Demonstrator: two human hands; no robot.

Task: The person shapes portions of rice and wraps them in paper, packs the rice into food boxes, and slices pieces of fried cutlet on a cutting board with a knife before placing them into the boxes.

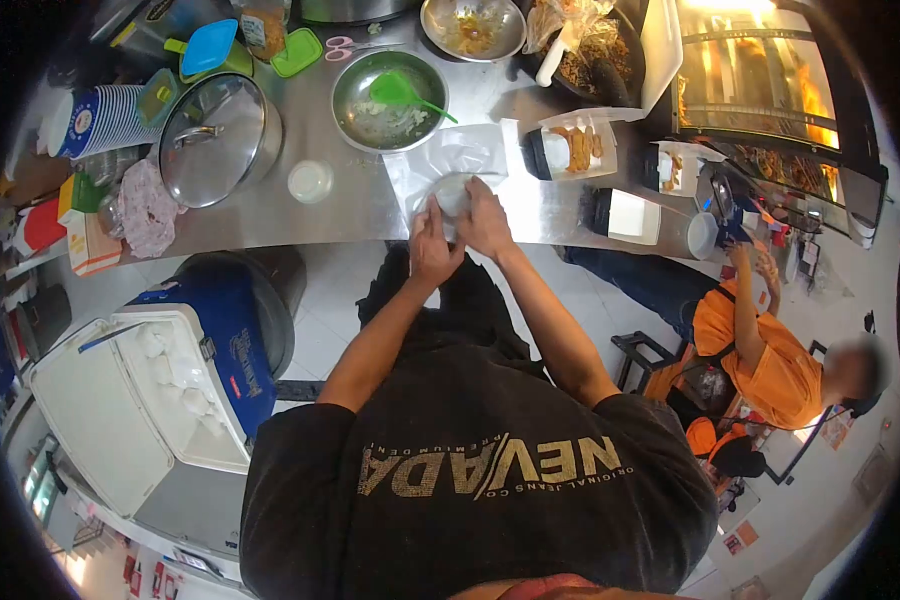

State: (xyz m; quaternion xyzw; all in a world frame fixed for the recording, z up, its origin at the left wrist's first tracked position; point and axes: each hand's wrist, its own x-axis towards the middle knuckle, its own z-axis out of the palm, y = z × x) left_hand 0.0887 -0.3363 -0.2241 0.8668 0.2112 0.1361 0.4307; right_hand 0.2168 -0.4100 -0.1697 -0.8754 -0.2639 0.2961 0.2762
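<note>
The steel surface (pixel 355 215) runs across in front of me, at waist height. Below it on my left is an open blue-and-white cooler (pixel 235 345) with white bundles inside. Beyond the far right of the surface glows a glass-fronted cabinet (pixel 755 75), and nearer on that side a person in an orange shirt (pixel 770 350) reaches toward the surface's edge.

A large lidded pot (pixel 215 145) stands to my left. Straight ahead, a metal bowl (pixel 355 115) holding a green spatula (pixel 395 90) sits right at the far edge of a whitish, shiny sheet (pixel 450 155), closing off the space beyond. Open food boxes (pixel 595 160) stand to the right, well apart from my hands. To the left, between pot and sheet, is a small pale tub (pixel 310 181).

My left hand (pixel 434 248) and right hand (pixel 484 220) are drawn close together, fingers curved around a pale, round item (pixel 453 195) on the near part of the sheet. I cannot tell how firmly they hold it. It looks roundish, so I can make out neither a long axis nor a direction it points.
</note>
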